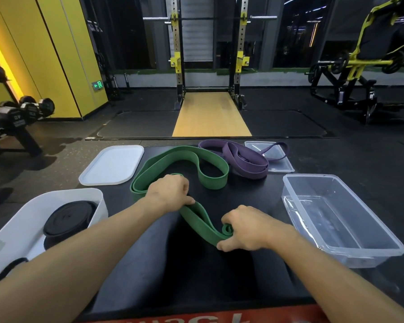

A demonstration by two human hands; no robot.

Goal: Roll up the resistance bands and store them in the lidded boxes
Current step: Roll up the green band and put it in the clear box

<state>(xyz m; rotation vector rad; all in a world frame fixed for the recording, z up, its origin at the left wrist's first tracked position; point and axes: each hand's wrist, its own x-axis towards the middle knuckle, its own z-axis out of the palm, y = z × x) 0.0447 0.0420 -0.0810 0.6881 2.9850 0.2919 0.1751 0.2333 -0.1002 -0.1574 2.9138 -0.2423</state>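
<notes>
A long green resistance band [191, 159] lies in loose loops on the black surface [173, 264]. My right hand [250, 228] pinches its near end, which is curled into a small tight roll. My left hand [170, 191] grips the doubled band a little farther along. A purple band [240, 159] lies in a heap behind, partly over a clear lid [281, 165]. An empty clear box [336, 217] stands at the right. A white box [28, 220] at the left holds a rolled black band [68, 217]. Its white lid [113, 165] lies behind it.
The surface sits on a gym floor. A dumbbell rack [16, 115] stands at the far left, a squat rack [210, 54] straight ahead, and a yellow weight machine [364, 66] at the far right.
</notes>
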